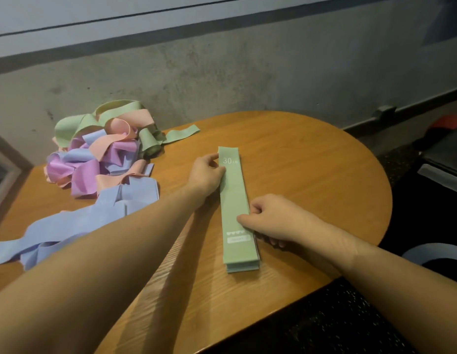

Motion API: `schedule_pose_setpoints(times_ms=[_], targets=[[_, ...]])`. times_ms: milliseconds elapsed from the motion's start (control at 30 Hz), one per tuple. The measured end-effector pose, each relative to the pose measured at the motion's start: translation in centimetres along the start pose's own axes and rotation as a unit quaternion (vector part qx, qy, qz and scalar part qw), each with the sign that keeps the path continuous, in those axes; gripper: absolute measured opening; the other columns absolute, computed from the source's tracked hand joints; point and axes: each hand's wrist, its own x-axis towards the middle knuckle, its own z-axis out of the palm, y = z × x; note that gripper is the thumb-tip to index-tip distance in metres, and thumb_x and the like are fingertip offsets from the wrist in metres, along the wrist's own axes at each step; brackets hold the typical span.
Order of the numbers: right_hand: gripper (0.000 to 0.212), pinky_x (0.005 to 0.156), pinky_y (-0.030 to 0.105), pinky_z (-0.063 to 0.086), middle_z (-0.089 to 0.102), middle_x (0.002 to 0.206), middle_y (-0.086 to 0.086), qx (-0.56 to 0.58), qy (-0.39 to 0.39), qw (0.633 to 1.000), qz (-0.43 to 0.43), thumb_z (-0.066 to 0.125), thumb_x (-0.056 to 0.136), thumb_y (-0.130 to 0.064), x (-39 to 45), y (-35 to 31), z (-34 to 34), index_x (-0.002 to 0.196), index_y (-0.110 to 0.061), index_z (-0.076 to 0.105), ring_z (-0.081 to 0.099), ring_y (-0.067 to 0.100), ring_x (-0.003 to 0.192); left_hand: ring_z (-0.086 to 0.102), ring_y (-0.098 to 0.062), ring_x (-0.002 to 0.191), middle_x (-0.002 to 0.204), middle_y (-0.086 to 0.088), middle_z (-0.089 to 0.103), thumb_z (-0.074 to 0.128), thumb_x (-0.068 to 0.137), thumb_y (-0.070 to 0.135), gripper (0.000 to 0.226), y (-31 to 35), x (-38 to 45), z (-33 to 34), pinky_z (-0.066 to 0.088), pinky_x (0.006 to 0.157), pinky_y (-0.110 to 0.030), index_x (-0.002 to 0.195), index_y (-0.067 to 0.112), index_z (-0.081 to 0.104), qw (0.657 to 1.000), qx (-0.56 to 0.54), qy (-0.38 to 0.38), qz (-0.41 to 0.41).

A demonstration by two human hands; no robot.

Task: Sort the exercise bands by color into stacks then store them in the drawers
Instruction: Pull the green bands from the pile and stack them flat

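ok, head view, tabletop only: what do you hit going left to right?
Loose flat blue exercise bands → tangled pile of pink, purple, blue and green bands → left hand → neat stack of flat green bands → right hand, all on the round wooden table.

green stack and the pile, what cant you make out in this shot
- Green stack, head view: band count, edges too thin.
- Small label under the right hand: blurred.
- Mixed pile: lower bands buried.
- Drawers: not in view.
- Left hand fingertips: tucked at the stack's edge.

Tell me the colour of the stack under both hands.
Light green stack with white print, clearest in the head view.
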Motion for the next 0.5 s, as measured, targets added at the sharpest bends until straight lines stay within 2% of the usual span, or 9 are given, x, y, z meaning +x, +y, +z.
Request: schedule_pose_setpoints(times_ms=[100,200,300,367,433,500], targets=[[0.025,0.04,0.027,0.044,0.06,0.055,0.0,0.028,0.025,0.999,-0.012,0.061,0.094,-0.035,0.0,0.3,0.2,0.082,-0.019,0.046,0.052,0.015,0.041,0.059,-0.021,0.113,0.143,-0.002,0.045,0.056,0.101,0.03,0.051,-0.3,-0.5,-0.3,0.055,0.097,-0.041,0.15,0.029,0.042,1.0,-0.017,0.018,-0.018],[0.017,0.039,0.027,0.043,0.064,0.07,0.007,0.094,0.072,0.992,-0.034,0.06,0.096,-0.031,-0.2,0.8,0.4,0.095,-0.018,0.05,0.053,0.014,0.042,0.058,-0.019,0.113,0.142,-0.002,0.047,0.053,0.102,0.03,0.045,-0.8,-2.3,-0.6,0.055,0.093,-0.036,0.146,0.029,0.045,0.997,-0.067,0.019,-0.023],[0.014,0.041,0.029,0.044,0.063,0.089,0.01,0.174,0.109,0.977,-0.049,0.062,0.096,-0.028,-0.4,1.2,0.5,0.102,-0.022,0.05,0.054,0.017,0.047,0.061,-0.018,0.104,0.13,0.001,0.054,0.053,0.101,0.032,0.035,-1.2,-5.1,-1.2,0.053,0.075,-0.028,0.136,0.03,0.051,0.997,-0.082,0.008,-0.003],[0.017,0.041,0.03,0.044,0.062,0.086,0.007,0.178,0.115,0.976,-0.053,0.063,0.096,-0.029,-0.7,1.4,0.5,0.105,-0.024,0.05,0.054,0.017,0.048,0.064,-0.016,0.089,0.114,0.0,0.06,0.053,0.102,0.031,0.029,-1.4,-7.0,-1.9,0.051,0.064,-0.028,0.131,0.029,0.05,0.999,-0.044,-0.01,0.026],[0.02,0.047,0.031,0.047,0.065,0.078,0.005,0.149,0.103,0.982,-0.06,0.063,0.095,-0.032,-1.1,1.7,0.5,0.109,-0.028,0.048,0.058,0.016,0.05,0.067,-0.015,0.079,0.096,0.0,0.068,0.051,0.102,0.036,0.028,-1.5,-9.0,-2.8,0.057,0.065,-0.035,0.129,0.031,0.047,0.997,0.005,-0.053,0.051],[0.023,0.058,0.036,0.051,0.069,0.074,0.005,0.115,0.084,0.987,-0.072,0.062,0.096,-0.033,-1.6,1.9,0.6,0.114,-0.031,0.047,0.062,0.014,0.054,0.07,-0.012,0.077,0.088,0.003,0.072,0.048,0.103,0.042,0.026,-1.7,-10.8,-3.7,0.061,0.072,-0.04,0.128,0.036,0.046,0.991,0.067,-0.094,0.073]])
